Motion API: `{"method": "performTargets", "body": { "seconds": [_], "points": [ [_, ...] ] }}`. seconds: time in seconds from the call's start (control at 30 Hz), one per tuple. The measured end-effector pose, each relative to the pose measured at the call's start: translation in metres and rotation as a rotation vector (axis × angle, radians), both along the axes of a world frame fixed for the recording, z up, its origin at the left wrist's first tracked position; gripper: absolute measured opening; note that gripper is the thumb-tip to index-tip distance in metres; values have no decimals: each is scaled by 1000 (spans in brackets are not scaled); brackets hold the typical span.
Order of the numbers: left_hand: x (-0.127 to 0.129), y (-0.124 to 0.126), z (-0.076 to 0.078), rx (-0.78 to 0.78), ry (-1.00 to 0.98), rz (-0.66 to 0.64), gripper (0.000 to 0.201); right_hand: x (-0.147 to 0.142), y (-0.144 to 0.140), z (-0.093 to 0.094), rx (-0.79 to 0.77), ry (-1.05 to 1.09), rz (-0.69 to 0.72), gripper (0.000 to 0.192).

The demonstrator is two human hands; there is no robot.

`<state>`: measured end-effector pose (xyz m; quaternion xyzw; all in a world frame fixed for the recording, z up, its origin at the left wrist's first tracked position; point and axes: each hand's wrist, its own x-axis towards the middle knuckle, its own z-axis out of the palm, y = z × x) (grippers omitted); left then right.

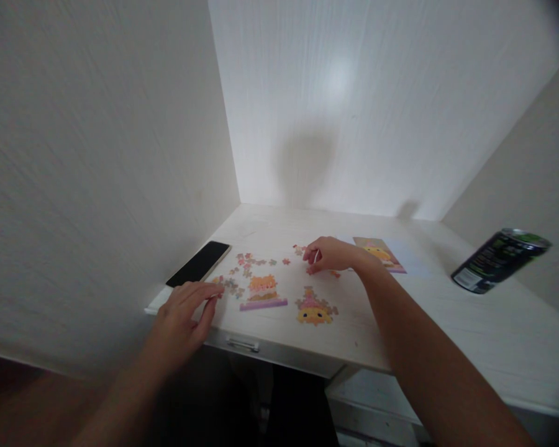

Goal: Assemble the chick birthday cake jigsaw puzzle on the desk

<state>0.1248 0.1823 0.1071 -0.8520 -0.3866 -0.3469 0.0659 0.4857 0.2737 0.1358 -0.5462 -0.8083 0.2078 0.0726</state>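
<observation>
Strip [263,304] lies with its long axis left-right. We rest our left hand [184,315] spread flat just beside it. Our right hand [328,254] curls over loose pieces [300,250]; pinch unclear.

Head camera looks forward and down, near the desk [447,323] corner.

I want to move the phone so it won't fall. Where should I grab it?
Probably by its two long edges, coming from above. The phone lies flat, screen up, near the desk's left front corner, so only its thin edges offer a pinch. The left hand is nearest.
</observation>
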Motion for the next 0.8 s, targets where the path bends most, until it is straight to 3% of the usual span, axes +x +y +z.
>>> {"method": "performTargets", "body": {
  "seconds": [0.37, 0.43, 0.53, 0.67, 0.8],
  "points": [
    [15, -26, -21, -26, -66, -123, 20, -3, -4, 1, -92, -22, 55, 23],
    [17, -34, -27, -40, -53, -153, 24, -9, -3, -1, -38, -14, 42, 22],
    [14, -44, -34, -28, -79, -172, 27, -25, -2, -9, 175, 26, -19, 20],
    [0, -53, -47, -25, -160, -127, 30, -52, -5, -23, 381, 99, -1, 19],
    [-25, -60, -79, -73, -178, -18, 25, -67, -10, -30, 415, 132, 46, 22]
  ]
}}
